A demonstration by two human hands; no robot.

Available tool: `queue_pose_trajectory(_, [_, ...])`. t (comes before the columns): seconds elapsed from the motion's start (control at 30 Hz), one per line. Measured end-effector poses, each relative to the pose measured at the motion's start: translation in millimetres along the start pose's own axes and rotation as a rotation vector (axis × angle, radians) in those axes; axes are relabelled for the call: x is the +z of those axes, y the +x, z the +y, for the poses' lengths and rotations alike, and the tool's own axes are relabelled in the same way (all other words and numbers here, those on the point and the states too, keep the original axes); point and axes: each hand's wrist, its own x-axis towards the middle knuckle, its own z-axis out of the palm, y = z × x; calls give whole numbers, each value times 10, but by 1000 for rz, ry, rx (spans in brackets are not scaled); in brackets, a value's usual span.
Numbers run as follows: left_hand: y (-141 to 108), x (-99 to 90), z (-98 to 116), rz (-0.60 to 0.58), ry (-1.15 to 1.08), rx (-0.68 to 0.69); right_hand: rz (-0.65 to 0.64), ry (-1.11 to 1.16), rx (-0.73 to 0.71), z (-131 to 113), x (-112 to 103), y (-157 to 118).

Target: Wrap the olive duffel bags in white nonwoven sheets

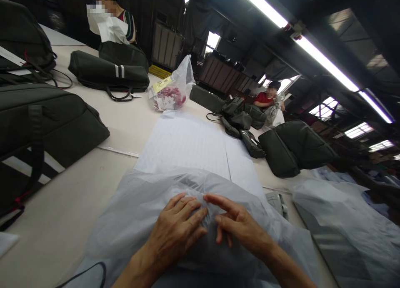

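Note:
A thin, translucent plastic bag (134, 213) lies spread over the near edge of the table, wrinkled in the middle. My left hand (179, 221) rests on it palm down, fingers stretched out. Just to the right, my right hand (234, 221) has its index finger extended to the plastic near my left fingertips; its other fingers curl loosely apart, and I see nothing held in it. White paper sheets (200, 142) lie beyond the plastic and partly under it. A dark cord (101, 271) shows at the lower left.
Dark bags with white stripes (46, 130) stand on the left of the table (112, 180). A clear bag of red items (170, 97) sits behind the papers. More dark bags (293, 146) and plastic sheeting (350, 213) are on the right. Two people (264, 98) work farther back.

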Motion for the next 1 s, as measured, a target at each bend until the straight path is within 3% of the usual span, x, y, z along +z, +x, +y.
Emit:
queue_pose_trajectory(0.2, [-4,-20,6,14,-14,-6,34,-782,-393,-206,-263,97])
queue_pose_trajectory(0.37, [-26,-2,-10,34,-12,3,-133,-1393,-740,-233,-729,418])
queue_pose_trajectory(0.5, [-21,-7,-10,36,-21,6,-264,-1683,-1021,-206,-1021,697])
queue_pose_trajectory(0.63, [-9,-23,-7,39,-22,11,-383,-1792,-1064,-282,-1299,931])
queue_pose_trajectory(0.73, [-28,3,-13,47,-32,1,-295,-1763,-970,-384,-1438,1023])
queue_pose_trajectory(0.8, [-59,45,-17,60,-53,-17,-62,-1667,-844,-446,-1366,1006])
queue_pose_trajectory(0.87, [-96,92,-20,69,-78,-35,156,-1489,-694,-479,-1120,936])
queue_pose_trajectory(0.93, [-124,126,-20,67,-92,-42,169,-1301,-586,-467,-757,863])
queue_pose_trajectory(1.0, [-132,131,-18,64,-94,-37,46,-1166,-532,-409,-394,840])
